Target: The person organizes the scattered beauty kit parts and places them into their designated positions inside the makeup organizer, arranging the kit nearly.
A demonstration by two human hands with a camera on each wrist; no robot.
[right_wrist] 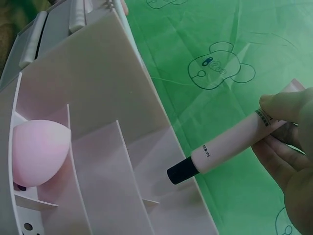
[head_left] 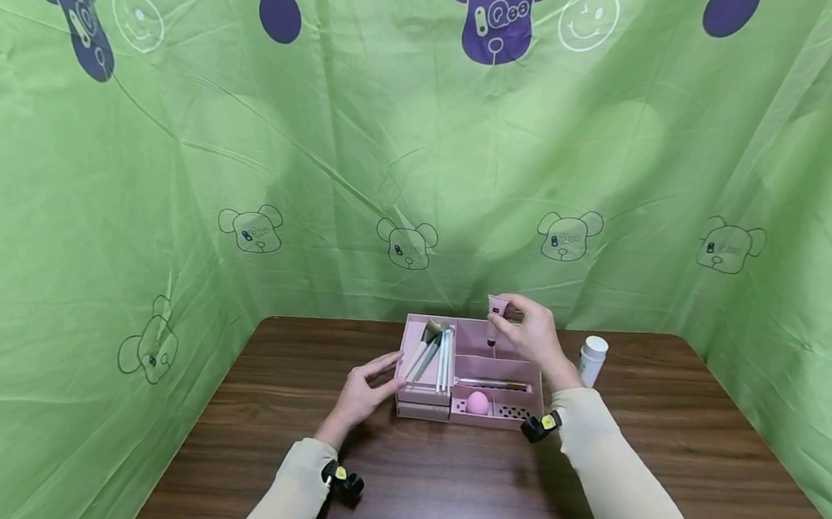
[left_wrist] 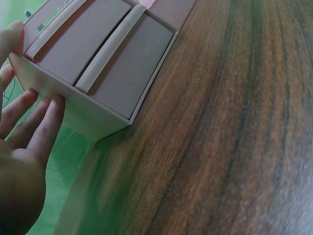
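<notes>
A pink squeeze tube (head_left: pixel 496 308) with a black cap (right_wrist: pixel 182 170) hangs cap down over the back compartments of a pink desktop organizer (head_left: pixel 422 411). My right hand (head_left: pixel 533 331) pinches the tube near its flat end, between thumb and fingers. With relaxed fingers, my left hand (head_left: pixel 361 394) touches the organizer's left side wall (left_wrist: pixel 73 107). Makeup brushes (head_left: pixel 426 353) and slim white sticks (head_left: pixel 445 359) lie on the organizer's left top. A pink makeup sponge (right_wrist: pixel 41 152) sits in a front compartment, and a slender pen-like item (head_left: pixel 492 384) lies in the middle one.
To the right of the organizer, behind the right forearm, stands a white bottle (head_left: pixel 592 359). The organizer's left part has two drawers (left_wrist: pixel 132 63) facing front. A green printed curtain (head_left: pixel 335 163) hangs behind and around the brown wooden table (head_left: pixel 442 490).
</notes>
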